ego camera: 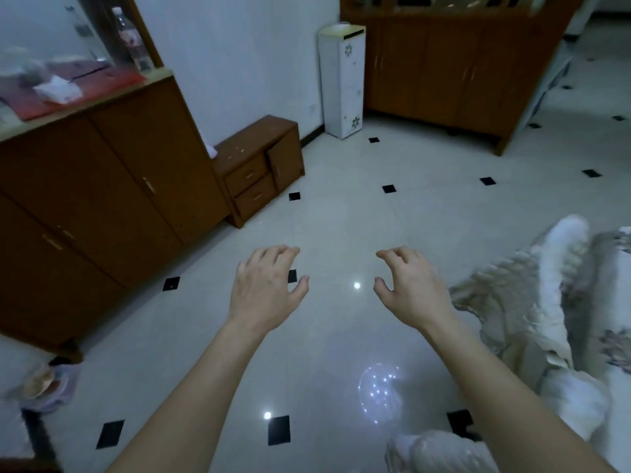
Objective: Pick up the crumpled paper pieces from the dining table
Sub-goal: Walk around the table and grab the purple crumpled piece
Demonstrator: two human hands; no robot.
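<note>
My left hand and my right hand are both stretched out in front of me above a glossy tiled floor. Each hand has its fingers curled and spread apart, and neither holds anything. No dining table and no crumpled paper pieces are in this view.
A tall brown cabinet lines the left wall, with a low brown drawer unit beside it. A white narrow stand and another brown cabinet are at the back. Cloth-covered chairs crowd the right side.
</note>
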